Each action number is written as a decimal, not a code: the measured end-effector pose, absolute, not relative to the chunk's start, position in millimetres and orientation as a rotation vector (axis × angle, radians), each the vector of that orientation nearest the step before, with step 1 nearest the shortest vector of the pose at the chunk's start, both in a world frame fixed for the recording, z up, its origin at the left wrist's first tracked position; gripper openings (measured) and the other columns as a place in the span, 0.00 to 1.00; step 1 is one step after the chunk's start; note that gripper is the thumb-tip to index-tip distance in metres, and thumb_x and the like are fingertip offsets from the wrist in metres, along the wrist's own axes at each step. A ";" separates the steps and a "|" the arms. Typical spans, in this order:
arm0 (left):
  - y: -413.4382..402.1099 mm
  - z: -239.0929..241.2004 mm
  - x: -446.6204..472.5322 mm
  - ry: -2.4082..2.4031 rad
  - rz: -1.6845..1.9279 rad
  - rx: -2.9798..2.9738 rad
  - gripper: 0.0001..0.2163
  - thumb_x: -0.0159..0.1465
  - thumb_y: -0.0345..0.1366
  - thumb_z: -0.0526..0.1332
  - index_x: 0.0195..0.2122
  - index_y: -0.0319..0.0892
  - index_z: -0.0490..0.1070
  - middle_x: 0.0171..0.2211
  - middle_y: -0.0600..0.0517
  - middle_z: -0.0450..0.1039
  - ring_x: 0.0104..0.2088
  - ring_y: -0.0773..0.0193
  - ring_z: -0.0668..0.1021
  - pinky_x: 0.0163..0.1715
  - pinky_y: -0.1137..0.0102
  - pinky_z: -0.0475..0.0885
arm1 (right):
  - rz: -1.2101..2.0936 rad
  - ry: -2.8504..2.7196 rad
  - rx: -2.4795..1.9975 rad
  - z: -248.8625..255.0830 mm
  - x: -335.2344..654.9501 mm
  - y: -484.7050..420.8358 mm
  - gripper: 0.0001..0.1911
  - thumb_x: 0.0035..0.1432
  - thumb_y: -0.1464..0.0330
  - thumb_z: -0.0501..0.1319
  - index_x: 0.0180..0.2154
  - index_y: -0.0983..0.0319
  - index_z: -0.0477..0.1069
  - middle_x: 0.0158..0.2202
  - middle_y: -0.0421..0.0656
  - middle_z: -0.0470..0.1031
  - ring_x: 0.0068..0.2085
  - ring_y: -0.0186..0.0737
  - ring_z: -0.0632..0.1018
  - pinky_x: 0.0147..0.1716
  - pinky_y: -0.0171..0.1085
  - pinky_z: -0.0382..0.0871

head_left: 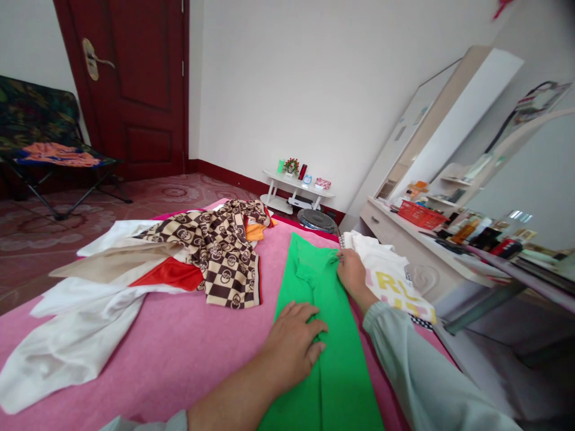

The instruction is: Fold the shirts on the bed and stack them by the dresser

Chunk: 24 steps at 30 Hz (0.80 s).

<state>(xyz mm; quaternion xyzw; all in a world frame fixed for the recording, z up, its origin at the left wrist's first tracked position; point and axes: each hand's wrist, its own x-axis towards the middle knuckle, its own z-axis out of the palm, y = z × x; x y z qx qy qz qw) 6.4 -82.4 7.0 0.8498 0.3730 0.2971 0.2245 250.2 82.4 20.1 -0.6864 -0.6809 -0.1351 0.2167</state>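
Note:
A bright green garment (335, 353) lies lengthwise in front of me on a pink bed cover (179, 353), with wrinkles near its far end. I cannot tell whether it is trousers or a top. My left hand (294, 341) rests on its left half, palm down with fingers slightly bent and apart. At the garment's far right edge, my right hand (353, 272) pinches a bit of the cloth between closed fingers. Beyond the right wrist lies a white shirt (381, 263) with yellow and pink letters and checkered trim.
On the left is a pile with a brown-and-cream checkered garment (229, 257), a red cloth (168, 274) and white clothes (94, 341). A dressing table (390, 230) holding a red basket (420, 214) and bottles stands right. A low white shelf (296, 182) is by the wall.

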 end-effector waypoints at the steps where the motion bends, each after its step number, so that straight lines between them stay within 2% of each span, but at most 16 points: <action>1: -82.5 7.1 6.4 1.026 0.820 2.349 0.14 0.61 0.38 0.60 0.49 0.53 0.70 0.56 0.53 0.65 0.57 0.56 0.65 0.61 0.53 0.52 | -0.425 -1.998 -1.865 19.2 249.2 71.6 0.19 0.53 0.79 0.49 0.44 0.63 0.70 0.45 0.47 0.73 0.49 0.40 0.71 0.47 0.34 0.61; 4: -83.0 7.5 6.2 1.022 0.821 2.357 0.13 0.61 0.37 0.60 0.48 0.53 0.70 0.55 0.53 0.66 0.57 0.56 0.65 0.61 0.53 0.53 | -0.531 -2.219 -1.934 19.0 245.8 48.2 0.17 0.55 0.78 0.49 0.41 0.63 0.71 0.41 0.47 0.74 0.43 0.41 0.73 0.41 0.35 0.61; 7: -83.9 8.2 5.8 1.018 0.827 2.366 0.14 0.61 0.37 0.60 0.48 0.53 0.70 0.55 0.53 0.66 0.57 0.56 0.66 0.61 0.53 0.53 | -0.627 -2.212 -2.092 25.0 241.3 39.8 0.15 0.56 0.78 0.49 0.37 0.64 0.72 0.38 0.49 0.74 0.40 0.42 0.73 0.37 0.36 0.61; 11: -83.8 8.8 5.0 1.016 0.828 2.371 0.13 0.61 0.37 0.60 0.48 0.52 0.70 0.54 0.53 0.66 0.56 0.57 0.66 0.60 0.54 0.54 | -0.637 -2.239 -1.958 28.8 237.6 36.7 0.16 0.57 0.78 0.48 0.42 0.64 0.70 0.43 0.48 0.73 0.46 0.41 0.71 0.42 0.34 0.60; 13: -82.8 8.5 4.7 1.012 0.835 2.371 0.13 0.61 0.37 0.60 0.48 0.52 0.70 0.54 0.53 0.66 0.56 0.57 0.66 0.60 0.54 0.54 | -0.609 -2.280 -1.950 26.2 237.1 35.5 0.16 0.58 0.78 0.48 0.44 0.64 0.69 0.44 0.48 0.73 0.45 0.40 0.72 0.42 0.34 0.60; 16: -81.3 7.2 4.9 1.011 0.843 2.369 0.13 0.61 0.37 0.60 0.48 0.53 0.70 0.54 0.53 0.66 0.56 0.57 0.66 0.60 0.54 0.54 | -0.657 -2.271 -2.097 23.0 235.3 36.4 0.14 0.58 0.78 0.48 0.41 0.65 0.69 0.41 0.49 0.73 0.40 0.41 0.74 0.38 0.35 0.61; 18: -81.0 6.5 5.1 1.016 0.841 2.370 0.13 0.61 0.37 0.60 0.48 0.53 0.70 0.54 0.53 0.66 0.56 0.57 0.66 0.60 0.54 0.54 | -0.705 -2.243 -2.149 23.5 233.7 38.5 0.14 0.58 0.78 0.48 0.41 0.65 0.69 0.42 0.50 0.72 0.42 0.42 0.74 0.37 0.36 0.61; 21: -82.0 6.9 5.1 1.015 0.831 2.368 0.13 0.61 0.37 0.60 0.48 0.52 0.70 0.55 0.53 0.66 0.56 0.57 0.66 0.60 0.54 0.54 | -0.694 -2.267 -2.140 26.7 234.0 41.8 0.15 0.58 0.77 0.48 0.43 0.65 0.69 0.44 0.51 0.73 0.44 0.43 0.74 0.39 0.36 0.61; 24: -82.9 7.9 5.0 1.004 0.827 2.367 0.14 0.61 0.37 0.60 0.48 0.52 0.70 0.54 0.52 0.66 0.56 0.56 0.66 0.60 0.54 0.54 | -0.645 -2.298 -2.174 31.5 238.9 46.5 0.16 0.57 0.78 0.49 0.43 0.65 0.70 0.41 0.51 0.76 0.41 0.43 0.76 0.40 0.37 0.61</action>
